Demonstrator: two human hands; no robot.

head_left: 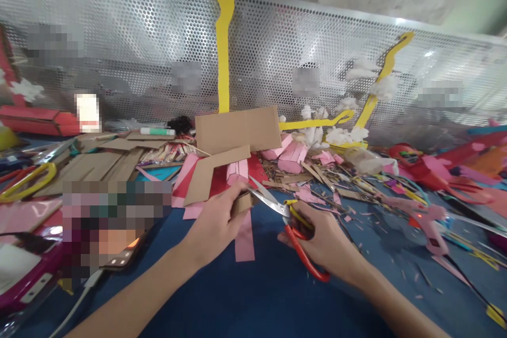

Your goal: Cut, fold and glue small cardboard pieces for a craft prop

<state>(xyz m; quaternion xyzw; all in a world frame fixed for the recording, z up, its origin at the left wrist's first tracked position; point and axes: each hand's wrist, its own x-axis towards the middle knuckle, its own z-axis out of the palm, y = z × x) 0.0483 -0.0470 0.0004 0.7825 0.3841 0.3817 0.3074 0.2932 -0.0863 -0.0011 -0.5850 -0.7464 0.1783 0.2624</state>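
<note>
In my right hand (pixel 317 232) I grip a pair of scissors (pixel 273 200) with red and yellow handles, its blades apart and pointing up and left. My left hand (pixel 219 216) is closed on a small piece of brown cardboard (pixel 242 203), right by the blades. Whether the blades touch the cardboard I cannot tell. Below that hand hangs or lies a pink paper strip (pixel 244 240). Just beyond, an angled cardboard piece (pixel 206 169) rests on red and pink paper. Behind it stands a cardboard rectangle (pixel 237 129) with a tall yellow hook shape (pixel 224 53) rising above it.
A pink glue gun (pixel 431 222) with a cord lies on the right. Cardboard scraps (pixel 91 169) and a phone-like device (pixel 119 259) are on the left. A perforated metal panel (pixel 269 53) closes off the back of the blue table (pixel 277 301).
</note>
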